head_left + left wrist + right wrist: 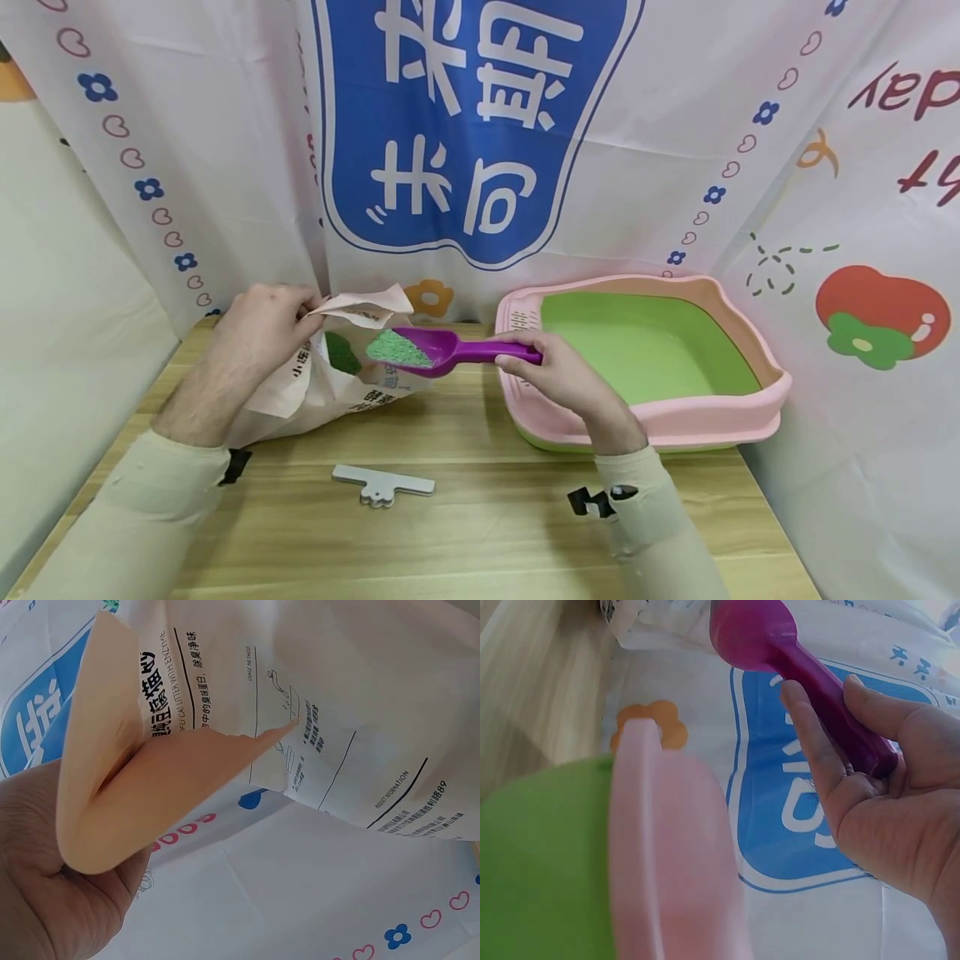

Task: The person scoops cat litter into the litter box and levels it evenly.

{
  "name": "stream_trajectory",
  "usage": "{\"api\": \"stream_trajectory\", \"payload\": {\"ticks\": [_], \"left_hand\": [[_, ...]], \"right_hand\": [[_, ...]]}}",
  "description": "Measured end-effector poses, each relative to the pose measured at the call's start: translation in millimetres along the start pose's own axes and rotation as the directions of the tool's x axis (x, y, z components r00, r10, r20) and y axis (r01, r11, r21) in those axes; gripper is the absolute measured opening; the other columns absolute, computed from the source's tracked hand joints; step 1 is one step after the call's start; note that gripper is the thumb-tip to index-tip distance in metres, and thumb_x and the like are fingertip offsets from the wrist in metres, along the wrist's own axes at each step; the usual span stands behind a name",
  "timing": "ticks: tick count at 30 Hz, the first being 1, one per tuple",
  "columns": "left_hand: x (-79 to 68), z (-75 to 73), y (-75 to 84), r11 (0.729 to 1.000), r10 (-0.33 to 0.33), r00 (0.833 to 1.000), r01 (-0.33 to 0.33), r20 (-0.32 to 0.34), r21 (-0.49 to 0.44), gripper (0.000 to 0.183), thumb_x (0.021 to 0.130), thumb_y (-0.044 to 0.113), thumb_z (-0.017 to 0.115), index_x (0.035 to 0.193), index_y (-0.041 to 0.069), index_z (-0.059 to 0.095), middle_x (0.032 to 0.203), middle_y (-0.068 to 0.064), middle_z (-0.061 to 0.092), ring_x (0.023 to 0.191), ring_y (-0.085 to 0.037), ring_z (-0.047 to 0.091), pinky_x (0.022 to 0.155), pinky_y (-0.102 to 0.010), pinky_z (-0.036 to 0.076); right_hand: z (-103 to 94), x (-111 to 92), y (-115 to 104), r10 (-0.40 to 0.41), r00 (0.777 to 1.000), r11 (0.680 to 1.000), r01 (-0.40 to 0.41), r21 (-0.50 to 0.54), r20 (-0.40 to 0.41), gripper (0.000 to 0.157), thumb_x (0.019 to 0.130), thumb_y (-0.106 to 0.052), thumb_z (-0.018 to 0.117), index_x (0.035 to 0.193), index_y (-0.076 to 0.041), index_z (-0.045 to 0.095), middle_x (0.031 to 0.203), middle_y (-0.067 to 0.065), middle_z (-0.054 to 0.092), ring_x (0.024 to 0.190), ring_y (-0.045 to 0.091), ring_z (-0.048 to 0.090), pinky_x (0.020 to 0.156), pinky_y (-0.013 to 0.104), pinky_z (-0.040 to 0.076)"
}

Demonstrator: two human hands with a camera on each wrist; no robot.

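Left of the right hand (pixel 562 375) gripping it, purple plastic scoop (pixel 445 352) points at the white bag (pixel 318 408) the left hand (pixel 251 346)'s pinching.

The left hand (pixel 258 333) and right hand (pixel 558 375) are both bare; a pale cream left sleeve (pixel 112 521) runs down to the wrist, its surface lightly creased, with a small black tab (pixel 236 467) at the cuff, on the side facing the bench's (pixel 480 550) right edge; the matching right sleeve (pixel 663 525) bears a dark oval patch (pixel 624 492) near its cuff; beside it, toward the bench's left edge, a jagged black piece (pixel 579 502) juts out.
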State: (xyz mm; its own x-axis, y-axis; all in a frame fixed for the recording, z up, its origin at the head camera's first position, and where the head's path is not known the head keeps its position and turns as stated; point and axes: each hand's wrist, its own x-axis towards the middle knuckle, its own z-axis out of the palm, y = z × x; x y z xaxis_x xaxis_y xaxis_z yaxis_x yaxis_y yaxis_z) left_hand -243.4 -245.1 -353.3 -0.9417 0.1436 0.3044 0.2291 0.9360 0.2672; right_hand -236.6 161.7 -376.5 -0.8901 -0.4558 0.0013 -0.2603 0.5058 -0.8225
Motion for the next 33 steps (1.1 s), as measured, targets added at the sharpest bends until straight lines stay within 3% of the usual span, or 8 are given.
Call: {"api": "stream_trajectory", "payload": {"ticks": [11, 16, 23, 33], "left_hand": [[-0.8, -0.4, -2.9, 1.0, 0.013, 1.0, -0.013, -0.018, 0.001, 0.008, 0.096, 0.02, 0.07, 0.093, 0.015, 0.075, 0.086, -0.008, 0.076, 0.07, -0.026, 0.065, 0.063, -0.046, 0.051], [-0.8, -0.3, -3.2, 1.0, 0.012, 1.0, -0.012, -0.019, -0.003, 0.008, 0.097, 0.02, 0.07, 0.093, 0.015, 0.075, 0.087, -0.007, 0.077, 0.069, -0.026, 0.065, 0.061, -0.045, 0.05], [-0.6, 0.7, -3.5, 1.0, 0.016, 0.999, -0.016, -0.028, -0.004, 0.008, 0.096, 0.02, 0.071, 0.094, 0.014, 0.075, 0.086, -0.009, 0.076, 0.069, -0.026, 0.066, 0.061, -0.046, 0.052], [-0.3, 1.7, -2.8, 1.0, 0.018, 1.0, -0.018, -0.021, 0.003, 0.008, 0.097, 0.021, 0.071, 0.093, 0.014, 0.075, 0.085, -0.008, 0.076, 0.067, -0.025, 0.064, 0.058, -0.044, 0.05]], "right_hand": [[-20.8, -10, 7, -0.004, 1.0, 1.0, 0.004, 0.008, -0.029, 0.028, 0.102, -0.031, 0.071, 0.127, -0.018, 0.073, 0.085, 0.002, 0.063, 0.06, 0.01, 0.041, 0.052, 0.021, 0.036], [-30.8, -14, 8, -0.004, 0.999, 0.999, 0.005, 0.031, -0.041, 0.031, 0.102, -0.028, 0.071, 0.13, -0.016, 0.072, 0.089, 0.004, 0.066, 0.06, 0.01, 0.039, 0.054, 0.022, 0.035], [-45.1, -18, 13, -0.014, 0.996, 1.0, 0.016, 0.025, -0.089, 0.033, 0.101, -0.026, 0.072, 0.132, -0.014, 0.071, 0.107, 0.014, 0.074, 0.074, 0.011, 0.053, 0.063, 0.022, 0.043], [-65.9, -28, 22, 0.008, 0.988, 0.999, -0.003, 0.036, -0.156, 0.035, 0.101, -0.028, 0.072, 0.134, -0.017, 0.071, 0.102, 0.005, 0.073, 0.076, 0.013, 0.051, 0.067, 0.025, 0.044]]}}
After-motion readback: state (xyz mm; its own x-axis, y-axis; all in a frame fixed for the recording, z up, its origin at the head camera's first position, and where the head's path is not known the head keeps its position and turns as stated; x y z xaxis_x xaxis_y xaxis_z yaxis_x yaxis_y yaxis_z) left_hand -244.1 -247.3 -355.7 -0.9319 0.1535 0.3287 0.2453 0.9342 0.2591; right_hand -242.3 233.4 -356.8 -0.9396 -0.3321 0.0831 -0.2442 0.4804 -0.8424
